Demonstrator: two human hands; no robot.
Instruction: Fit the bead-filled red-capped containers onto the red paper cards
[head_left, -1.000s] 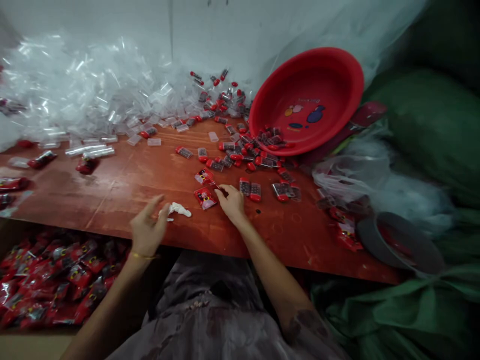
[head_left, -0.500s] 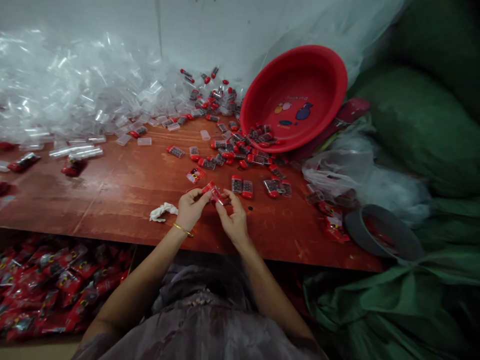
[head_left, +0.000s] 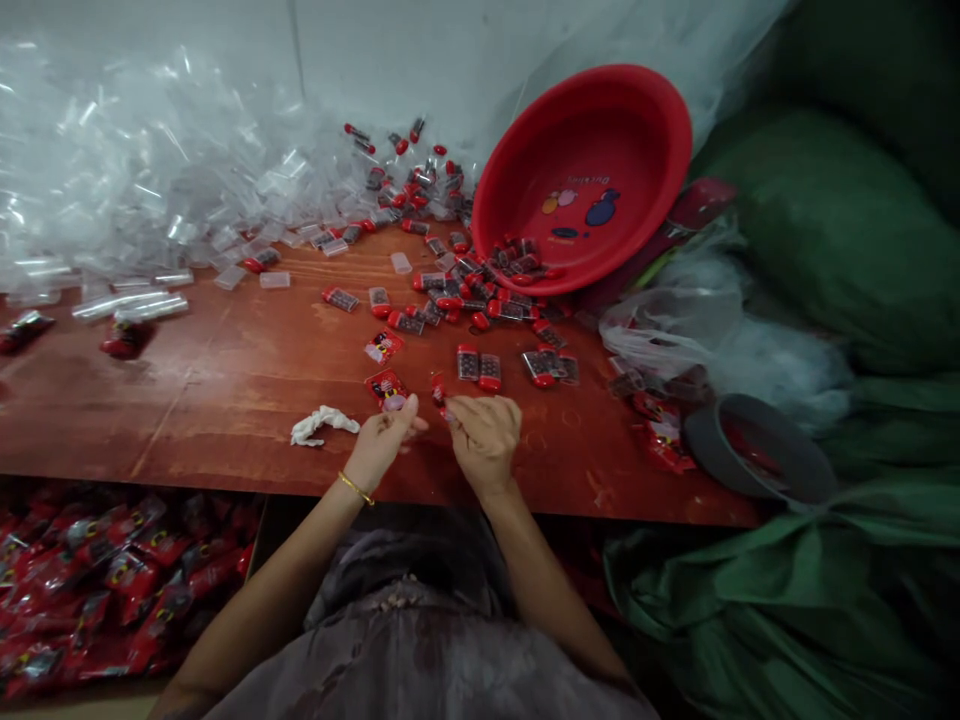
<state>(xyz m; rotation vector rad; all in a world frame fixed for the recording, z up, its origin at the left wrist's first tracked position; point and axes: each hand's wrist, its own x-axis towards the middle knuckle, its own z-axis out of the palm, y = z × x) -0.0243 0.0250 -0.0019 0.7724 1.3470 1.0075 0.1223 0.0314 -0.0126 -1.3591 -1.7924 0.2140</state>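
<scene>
My left hand (head_left: pixel 381 443), with a gold bangle at the wrist, pinches a small red printed packet (head_left: pixel 387 386) at the near edge of the red-brown table (head_left: pixel 225 390). My right hand (head_left: pixel 486 432) is closed beside it, holding a small red-capped clear case (head_left: pixel 438 388) at its fingertips. The two hands are close together, packet and case a few centimetres apart. Another red packet (head_left: pixel 383 346) lies just beyond them. Several red-capped cases (head_left: pixel 480 366) are scattered further back.
A tilted red basin (head_left: pixel 600 130) with several cases leans at the back right. A heap of clear empty cases (head_left: pixel 135 190) fills the back left. A crumpled white scrap (head_left: pixel 319 424) lies left of my hands. A box of red packets (head_left: pixel 97 580) sits below the table. Green sacks (head_left: pixel 840 230) and a grey bowl (head_left: pixel 757 450) stand right.
My left hand came in from the left to meet the right. Together they lifted the packet, then drew slightly apart, the left keeping the packet and the right holding the case.
</scene>
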